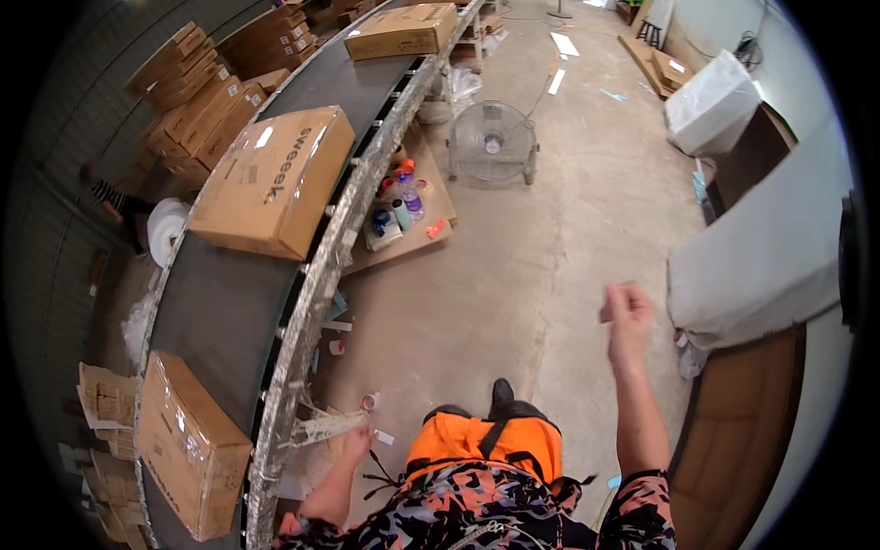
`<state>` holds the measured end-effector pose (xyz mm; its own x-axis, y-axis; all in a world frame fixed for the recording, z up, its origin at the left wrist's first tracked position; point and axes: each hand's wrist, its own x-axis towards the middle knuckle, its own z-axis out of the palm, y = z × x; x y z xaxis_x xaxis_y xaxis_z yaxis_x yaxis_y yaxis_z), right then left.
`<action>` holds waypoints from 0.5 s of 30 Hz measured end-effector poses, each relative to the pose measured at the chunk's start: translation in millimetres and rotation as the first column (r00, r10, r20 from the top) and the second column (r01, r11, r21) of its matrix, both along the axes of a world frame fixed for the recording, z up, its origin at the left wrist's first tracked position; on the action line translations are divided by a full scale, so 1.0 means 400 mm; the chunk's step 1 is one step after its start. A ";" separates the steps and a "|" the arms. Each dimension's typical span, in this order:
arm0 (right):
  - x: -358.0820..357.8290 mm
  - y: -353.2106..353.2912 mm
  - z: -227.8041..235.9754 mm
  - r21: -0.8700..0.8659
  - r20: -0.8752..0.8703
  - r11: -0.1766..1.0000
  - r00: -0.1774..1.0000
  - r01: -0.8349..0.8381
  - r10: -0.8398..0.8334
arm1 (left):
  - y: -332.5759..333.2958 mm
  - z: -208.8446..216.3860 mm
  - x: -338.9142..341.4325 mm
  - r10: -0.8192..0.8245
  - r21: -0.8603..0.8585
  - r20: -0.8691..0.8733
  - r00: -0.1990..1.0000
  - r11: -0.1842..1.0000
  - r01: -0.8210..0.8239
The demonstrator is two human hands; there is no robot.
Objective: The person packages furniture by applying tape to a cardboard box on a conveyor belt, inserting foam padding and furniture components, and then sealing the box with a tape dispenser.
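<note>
My right hand (628,310) is raised over the concrete floor at the right, its fingers curled in. Whatever it may hold is too blurred to make out. Low on the left, my left hand (357,444) hangs beside the conveyor's metal side rail (291,367). It is smeared, and its fingers do not show clearly. Close by it is a tangle of whitish strands (321,428). Three taped cardboard boxes lie on the dark conveyor belt (215,293): a near one (188,449), a middle one (270,183) and a far one (401,31). Neither hand touches them.
A floor fan (493,142) stands ahead. Beside the conveyor, a low board (431,215) bears tape rolls and a purple bottle (411,198). Stacked boxes (206,119) and another person (115,202) are beyond the belt. A white-covered stack (761,266) and brown panel (742,412) line the right.
</note>
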<state>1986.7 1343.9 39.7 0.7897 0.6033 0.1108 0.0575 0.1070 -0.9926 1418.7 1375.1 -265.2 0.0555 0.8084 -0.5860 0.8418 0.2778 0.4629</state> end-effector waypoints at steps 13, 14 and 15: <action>0.173 0.945 0.106 0.409 0.334 0.605 0.729 -0.683 0.597 | -0.171 -0.114 0.146 0.570 -0.609 0.095 0.816 0.681 -0.405; 0.178 0.994 0.122 0.423 0.329 0.630 0.758 -0.651 0.563 | -0.021 -0.101 0.268 0.359 -0.472 -0.089 0.929 0.806 -0.357; 0.198 1.061 0.115 0.369 0.358 0.671 0.765 -0.643 0.536 | 0.076 -0.063 0.347 0.723 -0.394 0.254 0.643 0.684 -0.614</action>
<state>2066.0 1768.4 85.5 0.2114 0.7716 0.5999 0.0173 0.6107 -0.7917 1557.3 1405.3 -290.6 -0.1922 0.5363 -0.8218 0.1585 0.8434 0.5133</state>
